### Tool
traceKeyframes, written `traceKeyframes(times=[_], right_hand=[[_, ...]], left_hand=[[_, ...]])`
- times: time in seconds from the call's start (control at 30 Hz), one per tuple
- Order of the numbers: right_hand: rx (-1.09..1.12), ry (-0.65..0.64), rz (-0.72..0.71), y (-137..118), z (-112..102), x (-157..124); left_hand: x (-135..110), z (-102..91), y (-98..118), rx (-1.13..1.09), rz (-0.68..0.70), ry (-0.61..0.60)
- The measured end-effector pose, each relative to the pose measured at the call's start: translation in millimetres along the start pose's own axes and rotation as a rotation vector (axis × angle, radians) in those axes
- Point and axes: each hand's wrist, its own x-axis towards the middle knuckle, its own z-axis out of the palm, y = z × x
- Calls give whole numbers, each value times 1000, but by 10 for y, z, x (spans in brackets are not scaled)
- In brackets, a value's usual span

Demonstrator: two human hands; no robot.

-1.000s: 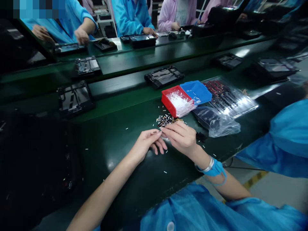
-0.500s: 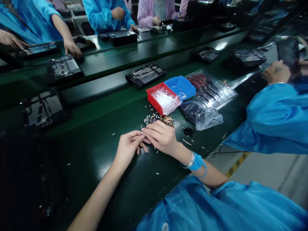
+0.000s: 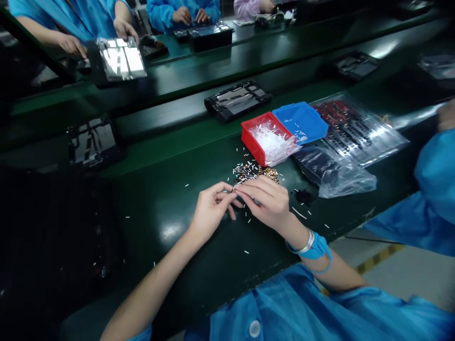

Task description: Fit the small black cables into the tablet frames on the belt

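Observation:
My left hand (image 3: pixel 216 206) pinches something tiny between thumb and forefinger, too small to make out. Its other fingers curl loosely below. Fingertip to fingertip with it, my right hand (image 3: pixel 265 199) is closed in a pinch too, and what it grips is hidden. A blue band and metal bangles circle the right wrist. Just beyond the fingers lies a pile of small dark and gold parts (image 3: pixel 245 171) mixed with white slivers. Behind the pile stands a red bin (image 3: pixel 256 148) holding white strips in a clear bag.
A blue bin (image 3: pixel 302 118) adjoins the red one. To the right lie a clear plastic bag (image 3: pixel 348 177) and a tray of dark strips (image 3: pixel 384 137). Opened devices (image 3: pixel 238 100) rest on the line behind. Co-workers in blue sit across and at right.
The view has shifted, so the bench appears further right. My hands stay pinched together at the same spot by the pile. Across the line, a co-worker has tilted up a device.

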Motion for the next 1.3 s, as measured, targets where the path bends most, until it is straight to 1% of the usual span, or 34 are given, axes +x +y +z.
traceKeyframes(times=[0.17, 0.27, 0.37, 0.47, 0.57, 0.7, 0.77, 0.9, 1.0, 1.07, 1.1, 1.17, 1.23, 1.3], right_hand=[[8, -39, 44, -21, 22, -7], [-6, -63, 71, -3, 16, 0], [-18, -54, 122, 32, -19, 17], [-51, 18, 167, 46, -58, 37], [-53, 32, 124, 21, -55, 43], [-17, -52, 33, -2, 6, 21], [-9, -73, 35, 1, 28, 7], [-20, -75, 61, -40, 39, -5], [-27, -92, 54, -71, 15, 28], [-67, -89, 36, 3, -42, 93], [-112, -69, 33, 84, -85, 140], [-254, 4, 50, 320, -192, 253], [-430, 57, 106, 575, -292, 363], [-550, 7, 111, 726, -344, 430]], left_hand=[[-26, 0, 12, 61, 37, 19], [-32, -11, 48, 94, 44, -5], [-14, -24, 56, 52, -8, -81], [18, -42, 23, -33, -75, -123], [39, -61, -16, -80, -103, -108], [36, -51, -30, -100, -86, -69], [28, -29, -26, -104, -65, -49], [14, 10, -17, -102, -23, -6], [8, 0, -9, -103, -15, -4], [9, -26, -1, -116, -19, -14], [12, -42, 3, -126, -21, -17], [21, -76, 10, -148, -19, -18], [34, -104, 14, -166, -12, -15], [47, -121, 16, -179, -4, -13]])
